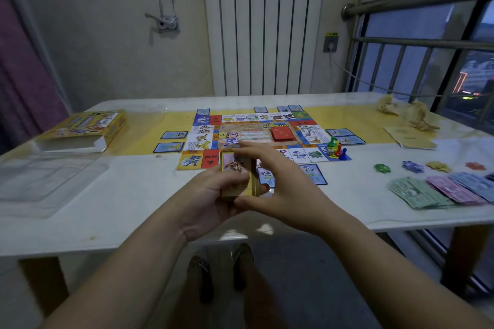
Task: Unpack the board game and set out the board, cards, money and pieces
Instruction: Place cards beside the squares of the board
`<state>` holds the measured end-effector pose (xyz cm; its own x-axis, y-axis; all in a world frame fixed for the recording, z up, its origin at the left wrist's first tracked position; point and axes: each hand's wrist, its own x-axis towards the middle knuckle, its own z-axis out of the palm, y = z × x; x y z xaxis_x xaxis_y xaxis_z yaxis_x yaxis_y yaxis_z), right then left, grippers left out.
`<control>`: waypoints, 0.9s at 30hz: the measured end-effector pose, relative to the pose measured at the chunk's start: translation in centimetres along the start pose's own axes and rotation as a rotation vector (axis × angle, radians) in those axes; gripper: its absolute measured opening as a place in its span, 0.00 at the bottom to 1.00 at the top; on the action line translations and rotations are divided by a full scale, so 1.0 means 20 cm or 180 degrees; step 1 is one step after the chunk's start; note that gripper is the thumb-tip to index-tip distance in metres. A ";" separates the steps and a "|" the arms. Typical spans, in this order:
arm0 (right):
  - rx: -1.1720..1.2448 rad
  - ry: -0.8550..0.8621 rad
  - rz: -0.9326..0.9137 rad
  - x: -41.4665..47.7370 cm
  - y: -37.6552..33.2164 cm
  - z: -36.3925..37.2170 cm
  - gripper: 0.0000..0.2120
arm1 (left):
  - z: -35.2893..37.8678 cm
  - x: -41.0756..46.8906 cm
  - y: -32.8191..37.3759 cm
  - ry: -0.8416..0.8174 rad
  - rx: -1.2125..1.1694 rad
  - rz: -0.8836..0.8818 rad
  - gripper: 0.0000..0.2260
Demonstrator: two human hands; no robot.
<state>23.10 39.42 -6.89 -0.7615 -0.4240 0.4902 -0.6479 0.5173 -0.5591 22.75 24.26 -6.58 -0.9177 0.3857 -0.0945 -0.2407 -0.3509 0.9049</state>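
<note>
Left hand [213, 195] grips the yellow card stack [236, 171] from below and the side, fingers curled round it, held up just above the near part of the surface [133, 195], in front of the board [240, 131]. Right hand [278, 189] arches over the stack, thumb at the near edge, fingers fairly straight over the far edge; can't tell if it actually pinches a card or only touches. Board is laid flat mid-surface, red deck [284, 134] on its centre, blue cards [171, 147] laid round the edges, pawns [337, 149] bunched at the near right corner, money [441, 189] fanned at the right, box [88, 125] at far left. Step in hand looks like squaring or dealing the yellow stack. To do it well: keep the left hold firm but low on the sides, square the edges with the right, lift only the top card, and set the stack down on a free spot of the board without nudging the blue cards just beside the hands.
</note>
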 end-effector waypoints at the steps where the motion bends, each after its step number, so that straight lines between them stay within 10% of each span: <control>1: 0.0080 -0.0035 0.0115 0.00 0.00 0.01 0.34 | 0.00 0.00 -0.01 0.0052 0.0121 0.0034 0.08; 15: 0.1763 0.0130 0.0973 -0.02 0.09 0.09 0.33 | -0.03 0.01 -0.08 -0.0153 -0.0520 0.0114 0.12; 27: 0.2756 0.0653 0.1640 -0.03 0.13 0.09 0.09 | -0.03 0.02 -0.10 0.0157 -0.0077 0.0397 0.10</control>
<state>21.74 39.67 -9.80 -0.9856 -0.1249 0.1136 -0.0948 -0.1474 -0.9845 22.69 24.65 -8.71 -0.9553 0.2957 -0.0028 -0.1308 -0.4142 0.9007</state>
